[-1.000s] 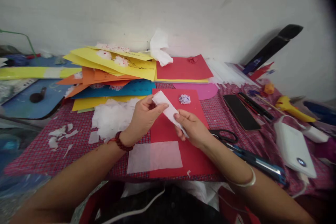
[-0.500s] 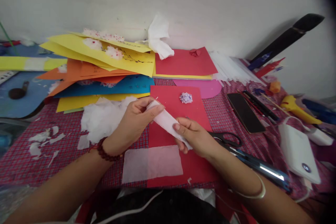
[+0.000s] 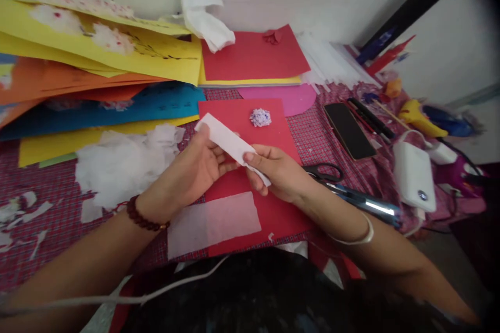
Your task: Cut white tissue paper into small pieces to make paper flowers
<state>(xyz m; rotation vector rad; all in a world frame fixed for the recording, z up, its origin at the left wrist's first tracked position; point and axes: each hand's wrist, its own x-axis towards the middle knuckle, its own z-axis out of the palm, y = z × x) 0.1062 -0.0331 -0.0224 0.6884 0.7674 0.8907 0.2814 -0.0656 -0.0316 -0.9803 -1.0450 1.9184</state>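
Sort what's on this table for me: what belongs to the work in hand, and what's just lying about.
Seemingly in the job:
white paper strip, pinched by the right hand, touched by the left hand
red sheet beneath
thin white sheet, partly on the red

Probably lying about:
black phone
white power bank
paper scraps

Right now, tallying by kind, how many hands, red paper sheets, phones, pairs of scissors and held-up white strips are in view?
Hands: 2, left hand and right hand
Red paper sheets: 2, front sheet and back sheet
Phone: 1
Scissors: 1 pair
Held white strip: 1
Total: 7
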